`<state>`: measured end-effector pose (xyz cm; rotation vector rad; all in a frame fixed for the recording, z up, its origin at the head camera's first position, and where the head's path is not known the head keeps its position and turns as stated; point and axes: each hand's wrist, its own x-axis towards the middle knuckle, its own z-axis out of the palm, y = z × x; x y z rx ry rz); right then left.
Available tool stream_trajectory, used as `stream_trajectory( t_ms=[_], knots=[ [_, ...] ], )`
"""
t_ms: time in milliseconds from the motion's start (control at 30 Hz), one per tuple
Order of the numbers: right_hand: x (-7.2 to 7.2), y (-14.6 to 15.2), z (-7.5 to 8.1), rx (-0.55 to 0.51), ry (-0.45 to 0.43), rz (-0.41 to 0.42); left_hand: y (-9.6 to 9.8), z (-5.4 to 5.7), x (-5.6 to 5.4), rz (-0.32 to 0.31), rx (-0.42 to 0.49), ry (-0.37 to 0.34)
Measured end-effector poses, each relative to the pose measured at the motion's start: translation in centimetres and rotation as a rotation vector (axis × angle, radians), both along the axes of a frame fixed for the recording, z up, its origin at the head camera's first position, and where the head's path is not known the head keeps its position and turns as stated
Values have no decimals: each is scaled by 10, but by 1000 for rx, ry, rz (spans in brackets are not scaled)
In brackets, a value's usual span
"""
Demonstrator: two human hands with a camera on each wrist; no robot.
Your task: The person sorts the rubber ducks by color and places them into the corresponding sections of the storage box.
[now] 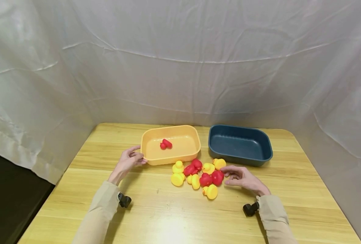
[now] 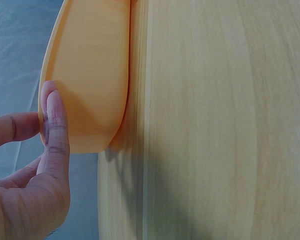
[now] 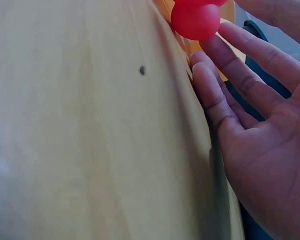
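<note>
Red, lying among yellow ducks [image 1: 212,192] by the relaxed, empty right hand [image 1: 245,179], the nearest toy [image 1: 218,178] is best pinched softly and lifted straight, while the left hand [image 1: 129,160], gripping the orange tub [image 1: 168,160] by its rim, should steady it.

Creased beige long sleeves [image 1: 98,210], small black wrist cameras [image 1: 124,200], bare hands [image 1: 129,159]

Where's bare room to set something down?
Bare: the table between both sleeves, up to the toys; the strip right of the blue bin; that bin's floor. Crowded: among those toys, hemmed by the orange bin and right hand.
</note>
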<state>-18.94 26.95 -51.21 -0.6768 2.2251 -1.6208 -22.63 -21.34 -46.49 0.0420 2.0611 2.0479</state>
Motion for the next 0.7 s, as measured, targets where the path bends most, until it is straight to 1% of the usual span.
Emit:
stream_trajectory(
  t_ms=[167,333,467,633,700],
  knots=[
    [-1,-1,1,50,-2,-21,1,1,0,-2,-3,5],
    [-2,-7,5,99,-53,-85,1,1,0,-1,0,5],
    [-2,-13,9,154,-48,-122,0,0,0,0,-6,4],
    [-3,-18,14,208,-16,-105,0,0,0,1,-14,6],
    [-3,-18,15,215,-22,-98,0,0,0,1,-12,6]
  ],
)
